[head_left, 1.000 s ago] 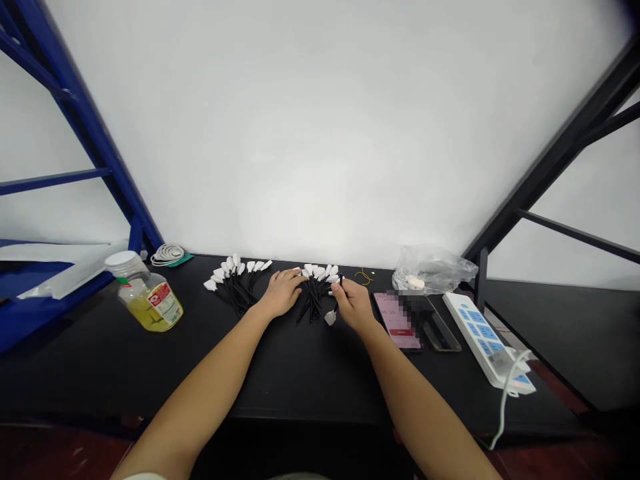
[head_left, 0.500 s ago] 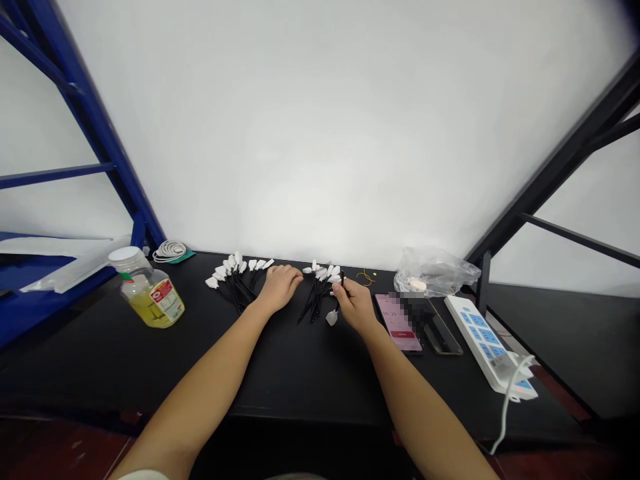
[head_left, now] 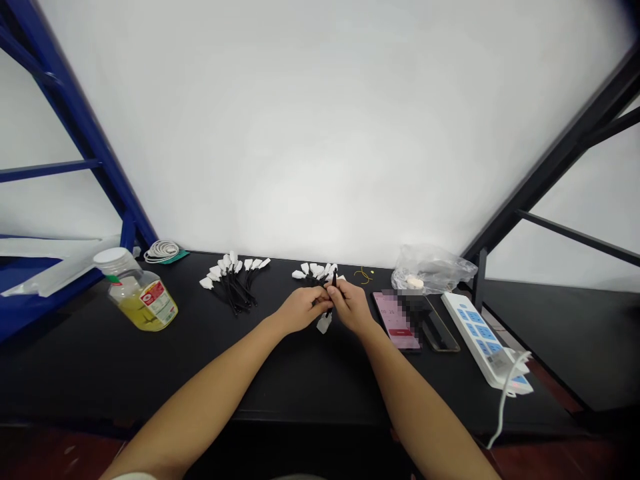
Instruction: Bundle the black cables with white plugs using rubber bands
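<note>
In the middle of the table my two hands meet around one short black cable with a white end. The white end [head_left: 325, 323] hangs below my fingers and the black tip sticks up above them. My right hand [head_left: 353, 308] pinches it, and my left hand [head_left: 304, 309] has its fingers closed on it from the other side. Just behind my hands lies a bunch of similar white-ended cables [head_left: 314, 269], partly hidden. Further left a second bunch [head_left: 233, 280] is fanned out, white ends toward the wall.
On the left stand a jar of yellow liquid [head_left: 143, 293] and a coiled white cable [head_left: 163, 251]. To the right lie two phones [head_left: 397, 323], a clear plastic bag [head_left: 435, 267], yellow rubber bands [head_left: 364, 275] and a white power strip [head_left: 483, 340] with its cord.
My left hand has moved right, from beside the left bunch to my right hand, and closed on the cable. My right hand has shifted slightly left with the cable.
</note>
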`<control>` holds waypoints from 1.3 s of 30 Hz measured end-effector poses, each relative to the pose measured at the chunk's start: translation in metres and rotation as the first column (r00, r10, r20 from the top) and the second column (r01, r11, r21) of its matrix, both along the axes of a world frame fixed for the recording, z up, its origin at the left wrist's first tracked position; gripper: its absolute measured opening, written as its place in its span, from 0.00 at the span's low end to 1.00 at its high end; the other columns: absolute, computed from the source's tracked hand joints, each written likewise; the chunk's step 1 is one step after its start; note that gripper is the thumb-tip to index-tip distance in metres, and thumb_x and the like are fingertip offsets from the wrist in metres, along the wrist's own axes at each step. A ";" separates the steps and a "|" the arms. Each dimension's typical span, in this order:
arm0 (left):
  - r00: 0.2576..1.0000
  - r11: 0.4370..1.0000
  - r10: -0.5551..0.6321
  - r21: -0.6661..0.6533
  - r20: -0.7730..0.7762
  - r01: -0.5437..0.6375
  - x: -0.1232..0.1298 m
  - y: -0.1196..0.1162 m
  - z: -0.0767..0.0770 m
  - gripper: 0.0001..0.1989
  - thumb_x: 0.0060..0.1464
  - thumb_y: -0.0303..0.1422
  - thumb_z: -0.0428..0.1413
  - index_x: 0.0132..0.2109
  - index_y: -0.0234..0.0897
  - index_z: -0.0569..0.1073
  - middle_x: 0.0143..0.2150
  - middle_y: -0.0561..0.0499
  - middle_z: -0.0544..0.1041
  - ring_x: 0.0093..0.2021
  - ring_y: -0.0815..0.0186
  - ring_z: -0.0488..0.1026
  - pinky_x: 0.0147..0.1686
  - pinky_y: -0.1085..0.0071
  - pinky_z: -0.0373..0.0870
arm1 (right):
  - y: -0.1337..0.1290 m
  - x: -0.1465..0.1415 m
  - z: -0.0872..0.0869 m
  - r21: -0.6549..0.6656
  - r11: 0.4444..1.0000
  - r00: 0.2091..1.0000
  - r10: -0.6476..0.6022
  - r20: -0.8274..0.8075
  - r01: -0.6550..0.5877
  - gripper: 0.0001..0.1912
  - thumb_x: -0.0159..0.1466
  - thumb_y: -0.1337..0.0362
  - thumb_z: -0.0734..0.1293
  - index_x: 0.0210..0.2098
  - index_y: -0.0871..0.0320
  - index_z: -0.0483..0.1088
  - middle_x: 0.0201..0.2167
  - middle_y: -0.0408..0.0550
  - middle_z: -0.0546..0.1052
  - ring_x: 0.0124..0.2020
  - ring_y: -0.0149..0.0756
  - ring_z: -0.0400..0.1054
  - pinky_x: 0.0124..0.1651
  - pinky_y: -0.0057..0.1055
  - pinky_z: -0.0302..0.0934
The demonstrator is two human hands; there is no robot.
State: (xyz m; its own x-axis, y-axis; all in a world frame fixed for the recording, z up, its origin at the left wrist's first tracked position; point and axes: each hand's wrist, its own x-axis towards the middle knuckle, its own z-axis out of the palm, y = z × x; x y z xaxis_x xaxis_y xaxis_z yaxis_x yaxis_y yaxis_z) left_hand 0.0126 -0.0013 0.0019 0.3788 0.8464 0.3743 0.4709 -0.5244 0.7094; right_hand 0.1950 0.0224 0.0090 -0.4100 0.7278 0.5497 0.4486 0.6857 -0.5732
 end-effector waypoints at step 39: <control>0.987 0.960 -0.029 -0.271 0.157 0.071 -0.008 0.007 -0.008 0.12 0.51 0.40 0.63 0.34 0.34 0.78 0.28 0.53 0.76 0.28 0.70 0.68 0.30 0.73 0.65 | -0.002 -0.003 -0.002 -0.011 1.000 0.999 -0.014 0.045 0.015 0.10 0.69 0.59 0.63 0.38 0.56 0.73 0.27 0.44 0.76 0.28 0.33 0.69 0.34 0.27 0.58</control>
